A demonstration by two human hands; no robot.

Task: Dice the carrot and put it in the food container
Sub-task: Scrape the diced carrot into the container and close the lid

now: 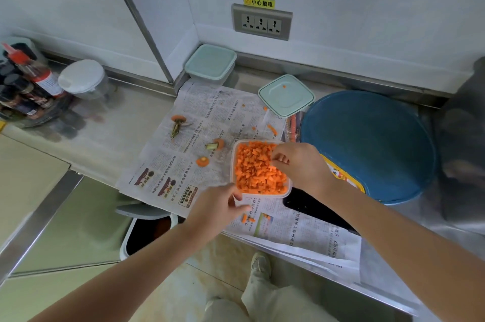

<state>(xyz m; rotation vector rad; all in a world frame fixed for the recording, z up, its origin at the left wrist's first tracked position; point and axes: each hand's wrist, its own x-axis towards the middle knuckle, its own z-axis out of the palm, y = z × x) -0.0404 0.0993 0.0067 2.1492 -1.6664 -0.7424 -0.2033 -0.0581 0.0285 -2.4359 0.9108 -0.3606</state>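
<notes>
Now | one container [232, 164] is filled with dice [254, 172] | right hand [301, 167] fingers bunched above, left hand [215, 206] curled beside, grips unclear | three carrot tops [217, 143] leftward

The container [233, 164] of diced carrot [257, 169] sits on the newspaper [199, 111]; carrot tops [178, 119] lie left, a lid [286, 97] behind, a board [367, 143] right.

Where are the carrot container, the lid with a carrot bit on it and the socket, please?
container [232, 161]: head view, left rim.
lid [286, 98]: head view, centre.
socket [262, 23]: head view, middle outlet.
</notes>
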